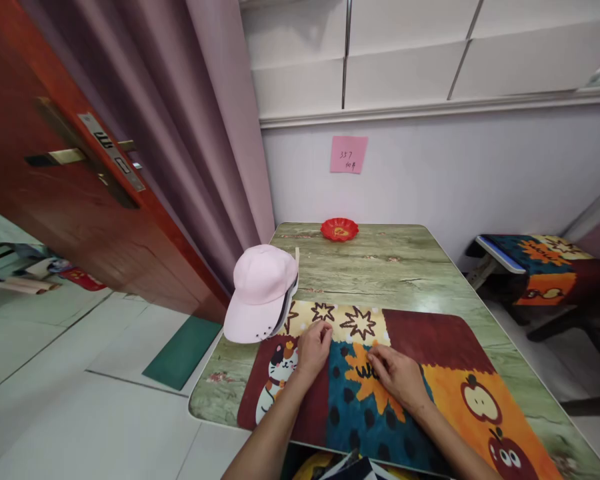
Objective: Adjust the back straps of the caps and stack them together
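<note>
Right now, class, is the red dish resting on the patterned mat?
No, the red dish sits on the wooden-looking tabletop near the wall, beyond the mat.

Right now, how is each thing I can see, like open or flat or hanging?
Reddish-brown wooden door: open
Long purple cloth curtain: hanging in folds
Square pink paper note: stuck up, written on
Round red scalloped dish: upright
Pale pink cloth cap: crown up
Multicoloured rectangular printed mat: spread flat
Left hand: bare, loosely curled
Right hand: bare, loosely curled

At the table [380,277]: my 2 hands [316,347] [400,377], 1 mat [353,413], 1 red dish [339,230], 1+ caps [263,283]; behind it, 1 pink note [349,155].
</note>
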The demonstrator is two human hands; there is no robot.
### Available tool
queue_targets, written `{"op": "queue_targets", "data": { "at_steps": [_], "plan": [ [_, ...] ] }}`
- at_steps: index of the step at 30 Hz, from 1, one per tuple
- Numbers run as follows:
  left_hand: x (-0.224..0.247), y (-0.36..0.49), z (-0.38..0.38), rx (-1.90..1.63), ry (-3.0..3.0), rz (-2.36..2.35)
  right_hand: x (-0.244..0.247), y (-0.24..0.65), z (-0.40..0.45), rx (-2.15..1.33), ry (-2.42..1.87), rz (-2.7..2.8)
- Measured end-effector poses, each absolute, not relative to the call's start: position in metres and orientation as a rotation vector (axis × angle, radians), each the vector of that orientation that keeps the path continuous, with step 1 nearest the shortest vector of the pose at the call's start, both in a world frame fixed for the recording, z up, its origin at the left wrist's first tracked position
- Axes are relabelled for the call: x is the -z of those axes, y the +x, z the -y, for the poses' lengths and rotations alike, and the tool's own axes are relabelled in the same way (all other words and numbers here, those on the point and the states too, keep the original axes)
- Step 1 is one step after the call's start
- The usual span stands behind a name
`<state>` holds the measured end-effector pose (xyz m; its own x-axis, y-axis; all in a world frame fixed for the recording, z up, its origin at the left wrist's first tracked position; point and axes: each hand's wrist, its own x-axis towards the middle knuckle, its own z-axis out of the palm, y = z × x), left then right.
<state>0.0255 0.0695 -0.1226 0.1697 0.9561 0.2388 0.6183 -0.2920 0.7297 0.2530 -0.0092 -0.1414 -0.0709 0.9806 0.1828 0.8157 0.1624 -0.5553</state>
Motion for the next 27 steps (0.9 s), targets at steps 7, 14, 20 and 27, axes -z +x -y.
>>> {"op": "queue_targets", "data": {
  "at_steps": [7, 14, 20, 27],
  "plan": [
    [0.126, 0.021, -0.072, -1.001, 1.829, -1.374, 0.140, 0.256, 0.008, -0.451, -1.699, 1.893],
    [0.134, 0.019, -0.073, -1.016, 1.794, -1.340, 0.133, 0.253, 0.011, -0.419, -1.736, 1.897],
    [0.134, 0.019, -0.073, -1.024, 1.753, -1.323, 0.129, 0.253, 0.012, -0.412, -1.731, 1.913],
    [0.128, 0.019, -0.072, -1.031, 1.757, -1.333, 0.128, 0.253, 0.011, -0.426, -1.709, 1.892]
  ]
}}
